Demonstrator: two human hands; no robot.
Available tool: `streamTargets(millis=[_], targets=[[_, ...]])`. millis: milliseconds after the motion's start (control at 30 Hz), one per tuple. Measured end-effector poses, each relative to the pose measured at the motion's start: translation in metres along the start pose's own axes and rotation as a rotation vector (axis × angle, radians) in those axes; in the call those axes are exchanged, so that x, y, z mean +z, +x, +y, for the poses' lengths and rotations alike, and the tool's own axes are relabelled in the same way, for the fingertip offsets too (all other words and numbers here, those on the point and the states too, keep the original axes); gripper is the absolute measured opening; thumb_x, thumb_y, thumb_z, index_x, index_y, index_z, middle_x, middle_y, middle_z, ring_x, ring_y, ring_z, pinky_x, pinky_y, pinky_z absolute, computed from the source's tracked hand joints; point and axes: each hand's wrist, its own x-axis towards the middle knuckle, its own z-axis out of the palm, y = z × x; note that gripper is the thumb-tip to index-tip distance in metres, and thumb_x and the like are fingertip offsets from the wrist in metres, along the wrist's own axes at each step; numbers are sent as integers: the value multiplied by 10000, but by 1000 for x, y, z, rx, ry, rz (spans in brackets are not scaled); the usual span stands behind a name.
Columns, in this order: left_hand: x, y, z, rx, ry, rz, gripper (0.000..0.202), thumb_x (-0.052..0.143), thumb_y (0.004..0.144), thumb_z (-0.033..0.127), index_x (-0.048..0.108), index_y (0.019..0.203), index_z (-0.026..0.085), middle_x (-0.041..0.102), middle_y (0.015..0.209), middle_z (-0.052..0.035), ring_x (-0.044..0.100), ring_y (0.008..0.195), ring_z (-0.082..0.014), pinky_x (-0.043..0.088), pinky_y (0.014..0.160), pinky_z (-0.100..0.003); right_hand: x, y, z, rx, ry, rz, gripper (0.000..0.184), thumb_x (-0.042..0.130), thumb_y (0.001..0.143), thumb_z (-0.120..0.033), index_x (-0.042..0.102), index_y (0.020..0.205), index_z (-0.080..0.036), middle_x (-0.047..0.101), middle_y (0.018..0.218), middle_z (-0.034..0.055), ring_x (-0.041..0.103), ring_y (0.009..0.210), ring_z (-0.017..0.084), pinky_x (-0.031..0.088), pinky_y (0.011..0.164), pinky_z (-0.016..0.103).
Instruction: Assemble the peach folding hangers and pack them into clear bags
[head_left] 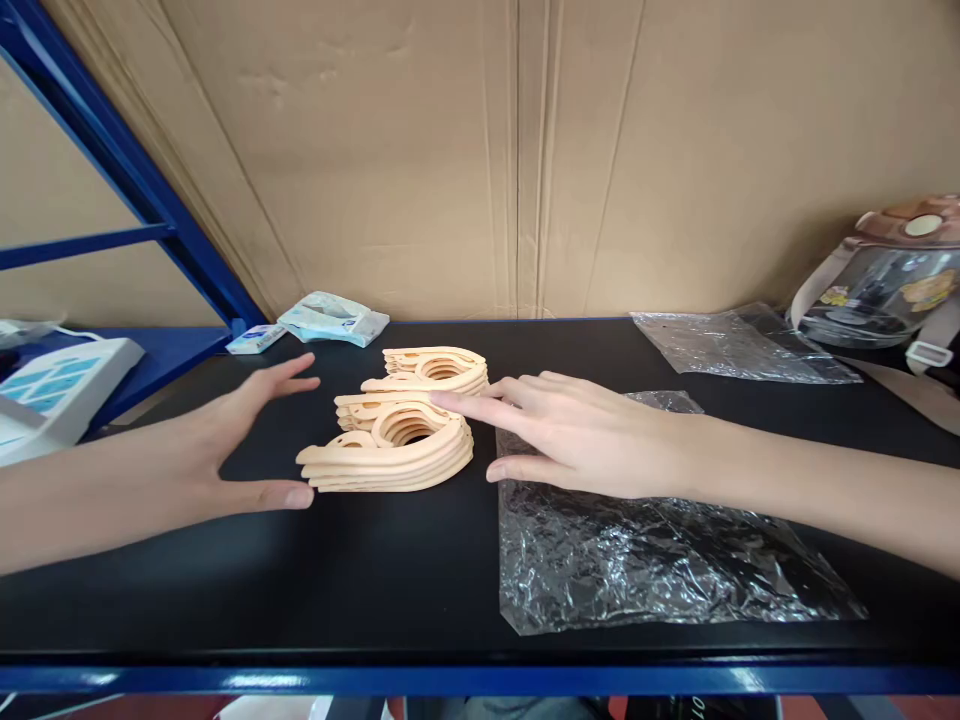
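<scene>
Where they're stacked, beige pieces [394, 470] look curved.

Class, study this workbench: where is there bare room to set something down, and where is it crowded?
The black tabletop is bare front-left, between the left hand, blue front edge and larger clear plastic bag; also behind the right hand, between the beige stacks and smaller plastic bag. Crowded: around the stacks and by the water bottle.
</scene>
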Motion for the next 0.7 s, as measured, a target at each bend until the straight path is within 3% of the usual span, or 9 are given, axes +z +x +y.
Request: streamTargets(millis=[100,200,333,467,600,700], targets=[[15,8,-15,-70,-35,-182,1028,662,734,657,93,1516,308,464,1465,-51,403,1343,-367,292,1072,-622,6,9,-4,2,-42,-1,598,469,964,-426,289,1503,-238,510,1399,156,567,1125,285,481,888,470],[27,11,-22,-32,-88,-162,925,621,766,650,158,1485,296,504,1398,-49,419,1314,-371,331,1053,-603,8,19,-5,2,-26,4,529,467,959,-455,417,1421,-201,543,1352,157,540,1164,287,472,907,455],[35,11,-24,9,-134,-166,829,617,769,634,222,1425,318,549,1287,-23,443,1280,-350,391,1029,-564,5,28,-9,25,33,-82,409,502,942,-451,551,1239,-174,627,1181,145,587,1045,276,485,855,441],[40,10,-17,6,-134,-179,783,668,758,590,267,1373,318,561,1227,-3,542,1157,-309,477,960,-513,1,36,-14,38,78,-172,318,561,920,-402,592,1117,-154,655,1082,119,599,969,255,489,815,401],[47,8,-8,7,-145,-84,674,602,801,607,332,1318,269,575,1176,2,600,1027,-240,531,868,-400,4,42,-16,65,89,-170,259,626,875,-332,609,1057,-147,666,1038,115,619,914,248,498,733,364],[49,7,-5,-3,-138,-100,624,534,829,608,305,1303,274,558,1184,-3,592,1025,-222,519,852,-346,10,45,-15,63,59,-166,240,658,839,-281,617,1029,-140,672,1015,118,629,907,259,506,738,379]])
